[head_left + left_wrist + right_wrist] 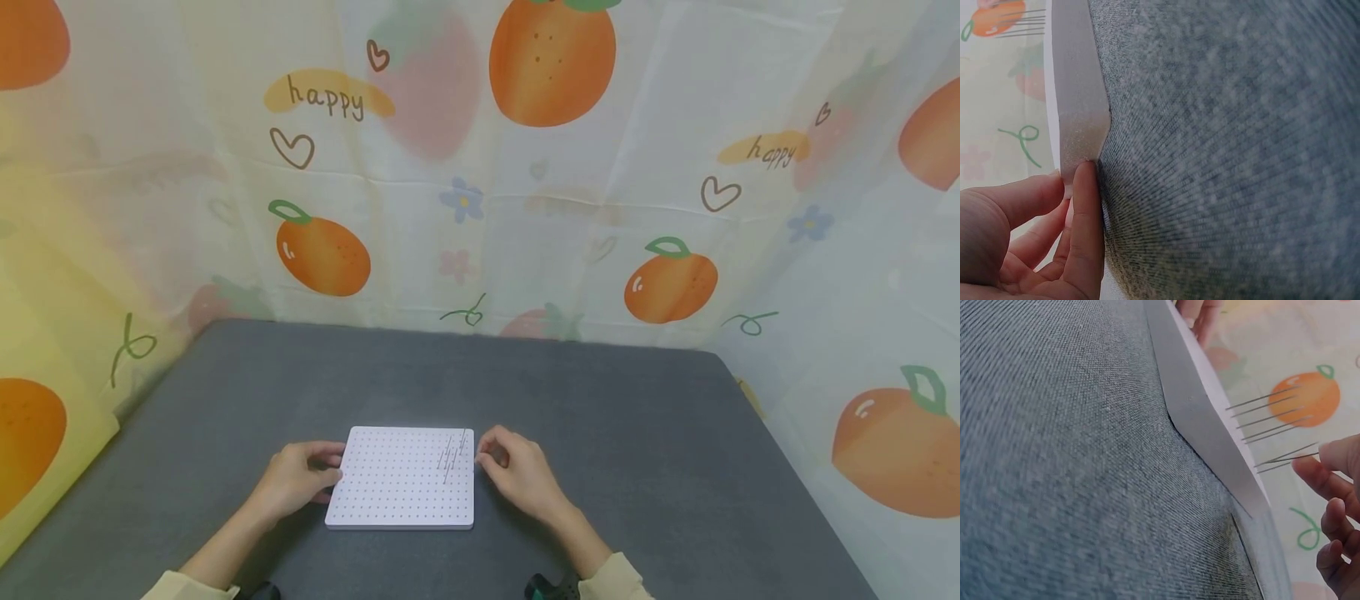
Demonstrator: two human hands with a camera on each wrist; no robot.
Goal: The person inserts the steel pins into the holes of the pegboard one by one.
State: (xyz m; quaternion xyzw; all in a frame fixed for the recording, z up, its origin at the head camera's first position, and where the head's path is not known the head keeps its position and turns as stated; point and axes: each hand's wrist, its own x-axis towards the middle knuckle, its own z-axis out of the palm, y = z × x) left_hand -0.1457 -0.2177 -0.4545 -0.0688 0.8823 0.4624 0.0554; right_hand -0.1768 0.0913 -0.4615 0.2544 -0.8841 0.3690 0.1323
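Note:
A white board dotted with rows of small holes lies flat on the dark table. Several thin metal pins stand upright in it near its far right corner. At its left edge my left hand grips the board, thumb on the upper rim and a finger low against the side, as the left wrist view shows. Just off the right edge is my right hand. Between thumb and forefinger it appears to pinch another thin pin, close to the standing ones; the other fingers are bent.
The dark grey tabletop stretches around the board. Behind it and at both sides hangs a pale curtain printed with oranges, hearts and words. Pale sleeve cuffs show at the near edge.

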